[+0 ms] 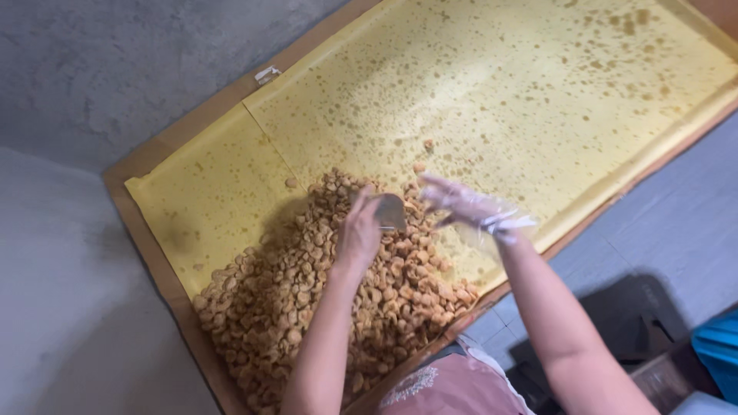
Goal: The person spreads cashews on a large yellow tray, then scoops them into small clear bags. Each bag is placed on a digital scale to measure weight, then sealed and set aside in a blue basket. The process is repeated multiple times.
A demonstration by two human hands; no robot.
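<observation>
Left hand (360, 229) grips a flat metal scraper (390, 211) over the heap of small golden-brown fried snack pieces (323, 300). Right hand (461, 204), in a clear plastic glove, open, fingers spread, holding nothing.

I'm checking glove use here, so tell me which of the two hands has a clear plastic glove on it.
The right hand wears the loose, clear plastic glove, hovering open over the fried snack pieces. The left hand is bare and holds a flat metal scraper.
</observation>
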